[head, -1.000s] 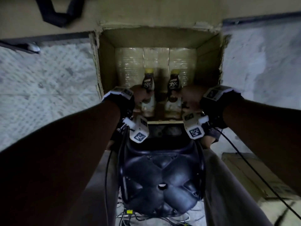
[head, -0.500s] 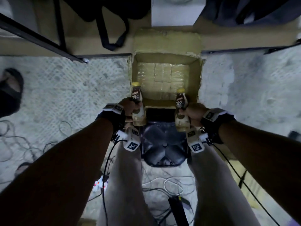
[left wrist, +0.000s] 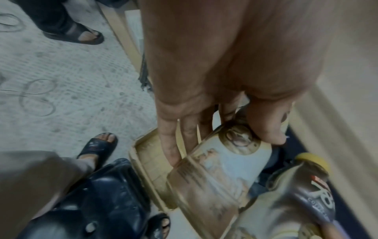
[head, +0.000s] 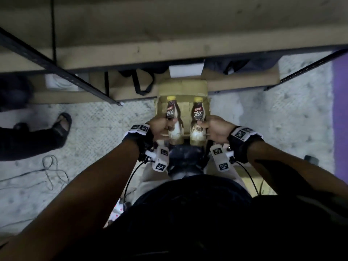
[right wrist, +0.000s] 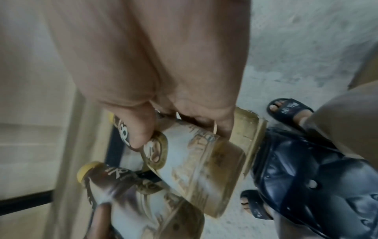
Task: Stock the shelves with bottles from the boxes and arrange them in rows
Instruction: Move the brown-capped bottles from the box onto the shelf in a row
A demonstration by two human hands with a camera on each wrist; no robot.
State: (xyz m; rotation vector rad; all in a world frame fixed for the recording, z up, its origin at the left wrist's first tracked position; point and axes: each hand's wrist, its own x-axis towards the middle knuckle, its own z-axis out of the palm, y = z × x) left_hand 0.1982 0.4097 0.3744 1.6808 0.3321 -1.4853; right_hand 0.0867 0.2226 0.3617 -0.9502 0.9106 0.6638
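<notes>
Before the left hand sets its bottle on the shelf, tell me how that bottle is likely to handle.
The bottle in the left hand looks tall and narrow under a yellow cap, so it may tip if set down crooked. The left hand wraps its middle and carries it alone, so it is probably light enough. Its glossy printed sleeve could be a bit slippery.

Access and obstructions:
- Open brown cardboard box [head: 182, 87] on the grey textured floor [head: 105, 125]: top unobstructed.
- Wooden shelf board with dark metal frame [head: 169, 44]: overhangs the far end of the box; broad upper surface bare.
- Dark diagonal metal brace [head: 56, 70]: crosses the left approach to the shelf.
- Dark blue moulded plastic stool [head: 186, 162]: just behind the box, between the legs.
- Bystander's sandalled foot [head: 63, 123] and loose cables [head: 50, 170]: on the floor to the left.
- Floor right of the box: bare.
</notes>
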